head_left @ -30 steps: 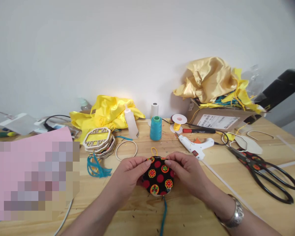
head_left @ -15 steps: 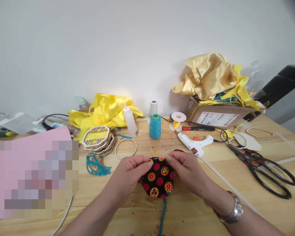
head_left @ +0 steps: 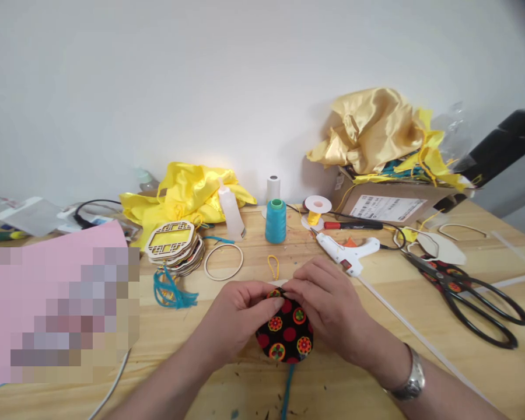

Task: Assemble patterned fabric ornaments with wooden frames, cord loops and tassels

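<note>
Between both hands is a black patterned fabric disc [head_left: 289, 335] with red dots and orange and green flowers. My left hand [head_left: 240, 312] pinches its upper left edge between thumb and fingers. At the upper right edge, the bent fingers of my right hand [head_left: 328, 303] grip the same disc, their tips partly hidden. Beyond the top edge a pale strip shows, and a yellow cord loop [head_left: 273, 267] sticks out past it. A teal tassel [head_left: 287, 391] trails from the bottom toward me.
Behind the hands stand a teal thread cone [head_left: 276, 221], a yellow cord spool [head_left: 315, 213] and a white glue gun [head_left: 350, 251]. Black scissors [head_left: 468, 297] lie right. A wooden ring [head_left: 224, 262] and stacked lattice frames [head_left: 170, 240] lie left, near a pink sheet [head_left: 70, 239].
The fabric disc has slid slightly toward me, exposing a pale strip between it and the loop. My right fingers have moved inward and curled over the top edge.
</note>
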Demonstrator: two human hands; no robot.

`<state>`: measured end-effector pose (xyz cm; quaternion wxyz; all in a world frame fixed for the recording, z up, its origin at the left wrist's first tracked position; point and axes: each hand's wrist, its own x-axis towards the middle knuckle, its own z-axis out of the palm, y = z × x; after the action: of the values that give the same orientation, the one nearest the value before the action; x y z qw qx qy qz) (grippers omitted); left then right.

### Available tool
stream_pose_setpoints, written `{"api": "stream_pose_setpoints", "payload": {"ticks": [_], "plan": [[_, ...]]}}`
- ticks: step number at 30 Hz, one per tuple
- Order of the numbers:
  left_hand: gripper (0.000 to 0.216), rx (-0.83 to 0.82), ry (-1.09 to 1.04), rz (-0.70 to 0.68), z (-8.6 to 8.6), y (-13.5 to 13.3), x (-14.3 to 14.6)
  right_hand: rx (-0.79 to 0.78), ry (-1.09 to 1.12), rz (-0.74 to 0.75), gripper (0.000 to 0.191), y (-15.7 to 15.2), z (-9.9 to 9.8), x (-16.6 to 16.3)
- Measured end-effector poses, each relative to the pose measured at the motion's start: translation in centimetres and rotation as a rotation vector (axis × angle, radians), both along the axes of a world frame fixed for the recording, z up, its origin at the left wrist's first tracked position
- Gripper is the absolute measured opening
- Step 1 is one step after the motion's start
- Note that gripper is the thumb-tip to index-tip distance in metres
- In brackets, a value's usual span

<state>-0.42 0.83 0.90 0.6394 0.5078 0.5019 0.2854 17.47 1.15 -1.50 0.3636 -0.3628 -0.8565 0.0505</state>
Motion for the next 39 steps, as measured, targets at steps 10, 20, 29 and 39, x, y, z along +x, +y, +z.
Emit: {"api": "stream_pose_setpoints", "payload": {"ticks": [10, 20, 29, 39], "plan": [[0.019, 0.169, 0.184, 0.018, -0.4, -0.3, 0.2, 0.098, -0.228, 0.001, 0.018, -0.3, 0.4, -0.2], [0.020, 0.211, 0.210, -0.010, -0.3, -0.4, 0.2, 0.072, -0.291, -0.103, 0.014, -1.0, 0.0, -0.9], [0.020, 0.230, 0.214, -0.008, -0.3, -0.5, 0.2, -0.126, -0.076, -0.178, 0.019, -0.9, -0.1, -1.5], [0.017, 0.219, 0.202, 0.035, -0.2, -0.6, 0.2, -0.213, 0.021, -0.214, 0.020, -1.0, -0.4, -1.7]]}}
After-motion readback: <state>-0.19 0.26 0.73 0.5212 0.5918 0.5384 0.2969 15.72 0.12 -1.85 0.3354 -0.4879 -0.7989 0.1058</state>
